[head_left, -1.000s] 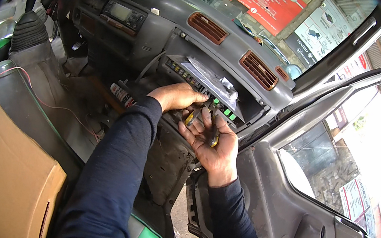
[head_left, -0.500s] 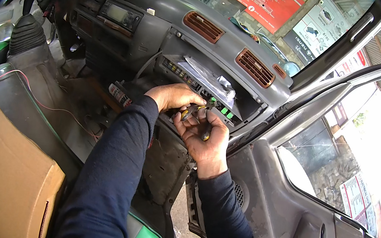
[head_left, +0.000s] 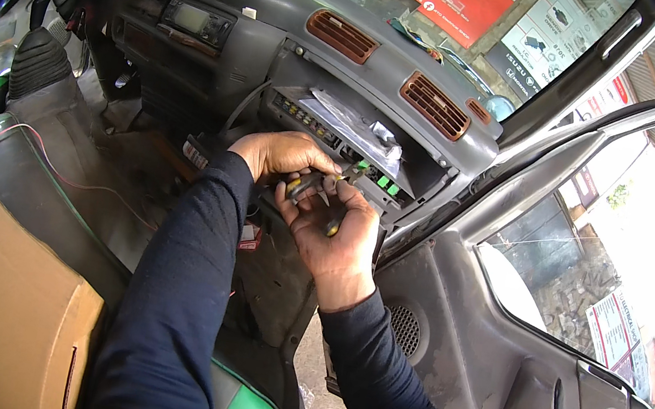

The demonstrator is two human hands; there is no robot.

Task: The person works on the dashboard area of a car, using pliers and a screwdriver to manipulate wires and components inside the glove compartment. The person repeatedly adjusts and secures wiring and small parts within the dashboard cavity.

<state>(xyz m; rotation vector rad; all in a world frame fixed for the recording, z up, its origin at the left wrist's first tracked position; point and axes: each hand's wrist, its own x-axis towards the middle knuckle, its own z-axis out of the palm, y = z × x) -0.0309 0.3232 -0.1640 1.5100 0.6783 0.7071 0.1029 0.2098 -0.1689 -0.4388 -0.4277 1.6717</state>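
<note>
My right hand [head_left: 343,241] is closed, palm up, around black-and-yellow-handled pliers [head_left: 302,186]. Their jaws point up toward the open dashboard compartment [head_left: 423,187]. From the left, my left hand [head_left: 284,153] reaches in, thumb and fingers pinched together at the pliers' jaws. Whatever those fingertips hold is too small to make out. Just beyond both hands is a fuse panel [head_left: 306,119] with rows of small fuses. Several green plug-in pieces [head_left: 388,186] sit at its right end. A crumpled clear plastic sheet [head_left: 356,128] lies above the panel.
At right the vehicle door [head_left: 484,346] stands open. A cardboard piece [head_left: 9,292] covers part of the seat at lower left. A pink wire [head_left: 85,185] runs across the seat side. A spray can [head_left: 195,153] and a small red box [head_left: 251,236] lie below the dashboard.
Both hands and the pliers appear slightly further left in the picture, as the whole view has shifted a little. The pliers remain in the right hand, the left fingertips still at their jaws.
</note>
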